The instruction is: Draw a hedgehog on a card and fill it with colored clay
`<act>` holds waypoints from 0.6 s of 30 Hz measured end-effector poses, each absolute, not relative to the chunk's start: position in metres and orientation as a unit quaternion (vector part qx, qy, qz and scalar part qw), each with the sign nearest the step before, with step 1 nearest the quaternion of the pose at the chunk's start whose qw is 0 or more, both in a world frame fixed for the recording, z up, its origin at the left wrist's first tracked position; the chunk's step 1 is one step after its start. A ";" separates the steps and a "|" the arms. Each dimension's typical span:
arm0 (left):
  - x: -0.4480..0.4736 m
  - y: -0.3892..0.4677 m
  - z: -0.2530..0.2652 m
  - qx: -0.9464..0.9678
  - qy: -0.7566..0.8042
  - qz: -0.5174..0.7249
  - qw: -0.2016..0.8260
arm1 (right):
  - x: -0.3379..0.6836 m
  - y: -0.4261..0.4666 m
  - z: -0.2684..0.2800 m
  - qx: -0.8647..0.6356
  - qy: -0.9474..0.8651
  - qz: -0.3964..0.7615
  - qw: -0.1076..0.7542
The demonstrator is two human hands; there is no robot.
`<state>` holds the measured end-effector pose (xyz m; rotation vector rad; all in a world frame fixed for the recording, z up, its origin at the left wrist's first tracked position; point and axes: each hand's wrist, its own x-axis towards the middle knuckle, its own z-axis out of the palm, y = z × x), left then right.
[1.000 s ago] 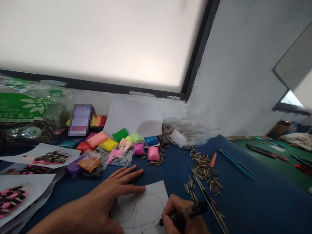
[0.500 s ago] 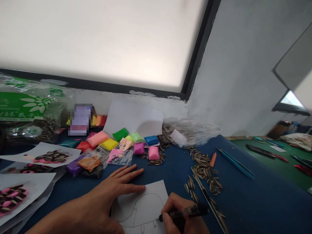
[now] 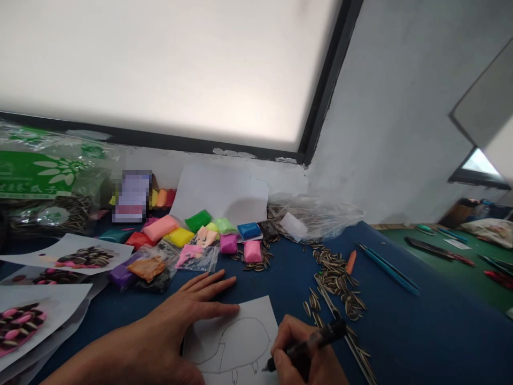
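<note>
1. Here, we are looking forward and down at our two bare hands over a dark blue surface (image 3: 433, 342), with a white sheet of paper (image 3: 240, 353) lying between them at the near edge of the view.
2. Our left hand (image 3: 172, 326) is resting palm down, its grip spread wide and grasping nothing; the index fingertip is reaching onto the sheet's far edge, and the thumb is lying over its near left part.
3. Our right hand (image 3: 306, 350) is gripping a black pen (image 3: 331, 332) snugly between thumb and fingers. The tip is pointing left and down at the sheet's lower right; we are not able to tell whether it is touching.
4. On the sheet, we are seeing a thin outline drawing (image 3: 245, 342): a domed shape, with a line running along its base and short strokes hanging below.
5. Beyond and beside the right hand, striped seeds (image 3: 332, 272) are lying loose around a narrow metal tool (image 3: 327, 298); farther right, blue tweezers (image 3: 388, 270) are lying at a slant.
6. Beyond the left hand, colourful packets (image 3: 228, 245) are crowding together.
7. To the left, printed pictures (image 3: 48, 299) are overlapping, with a green-labelled bag (image 3: 40, 179) standing behind them.
</note>
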<state>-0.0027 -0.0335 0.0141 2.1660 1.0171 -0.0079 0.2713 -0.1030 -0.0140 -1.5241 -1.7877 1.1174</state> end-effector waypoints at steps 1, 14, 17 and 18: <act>-0.004 -0.034 0.013 0.843 0.394 -0.001 0.367 | 0.272 -0.103 -0.013 -0.565 -0.656 0.422 0.268; 0.001 -0.035 0.019 0.837 0.395 -0.007 0.378 | 0.265 -0.101 -0.020 -0.504 -0.626 0.461 0.377; 0.002 -0.040 0.025 0.829 0.404 -0.011 0.387 | 0.272 -0.095 -0.018 -0.488 -0.724 0.346 0.344; 0.002 -0.041 0.027 0.824 0.411 -0.011 0.389 | 0.275 -0.092 -0.016 -0.480 -0.761 0.293 0.324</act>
